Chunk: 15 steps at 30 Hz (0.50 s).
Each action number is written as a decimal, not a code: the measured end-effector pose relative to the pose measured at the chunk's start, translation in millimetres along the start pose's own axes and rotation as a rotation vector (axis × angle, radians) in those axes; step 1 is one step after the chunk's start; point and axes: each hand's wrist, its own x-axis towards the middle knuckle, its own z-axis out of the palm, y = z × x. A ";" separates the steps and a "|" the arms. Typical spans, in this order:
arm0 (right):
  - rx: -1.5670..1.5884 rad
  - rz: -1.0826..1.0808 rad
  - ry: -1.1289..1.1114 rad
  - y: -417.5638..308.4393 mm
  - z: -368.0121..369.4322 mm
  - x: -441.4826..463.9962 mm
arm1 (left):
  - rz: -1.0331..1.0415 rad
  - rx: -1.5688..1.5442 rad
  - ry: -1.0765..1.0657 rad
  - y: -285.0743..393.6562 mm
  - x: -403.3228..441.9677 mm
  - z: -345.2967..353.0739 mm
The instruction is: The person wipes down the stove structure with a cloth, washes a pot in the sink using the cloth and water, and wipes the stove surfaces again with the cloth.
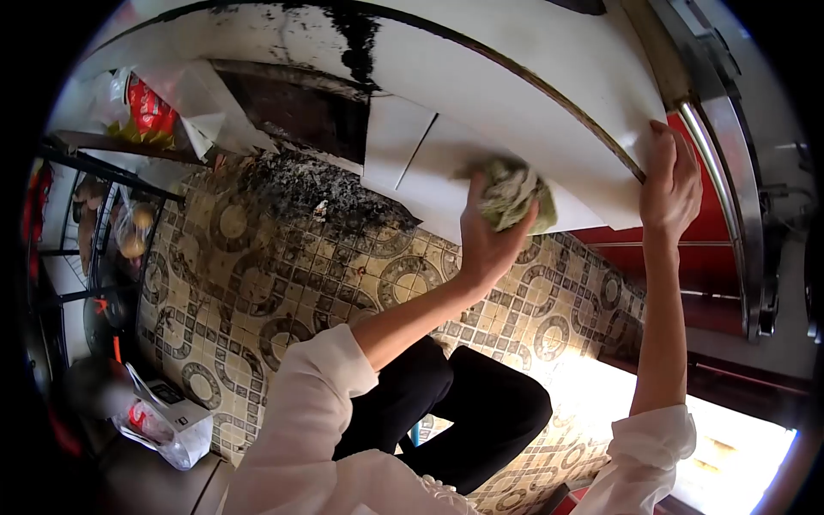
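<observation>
My left hand (493, 245) is closed around a crumpled, damp-looking green and whitish cleaning cloth (513, 199). The cloth presses against the white tiled front (446, 163) below the counter, and its upper edge is blurred. Over on the right, my right hand (672, 184) grips the corner of the white countertop (549, 43), with some of its fingers hidden. Black grime streaks the counter's front at the upper left, beside a dark opening (296, 112).
Black soot and debris (322, 189) lie on the patterned floor (343, 283) under the opening. Red cabinet doors (704, 257) with metal trim stand at the right. A black rack (103, 180) with bagged items is at the left, above a white bag (172, 425).
</observation>
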 end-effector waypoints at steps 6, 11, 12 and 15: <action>0.015 -0.101 0.028 4.6 2.8 1.8 | 0.243 0.173 0.517 -41.1 43.9 -45.7; 0.047 -0.097 0.018 0.9 1.5 1.8 | -0.270 0.402 0.616 -98.2 69.8 -152.8; 0.050 -0.099 0.020 1.8 1.7 2.2 | -0.212 0.407 0.562 -89.7 65.4 -149.7; 0.038 -0.083 0.018 2.3 1.6 1.8 | 0.207 0.304 0.480 -43.2 59.6 -107.6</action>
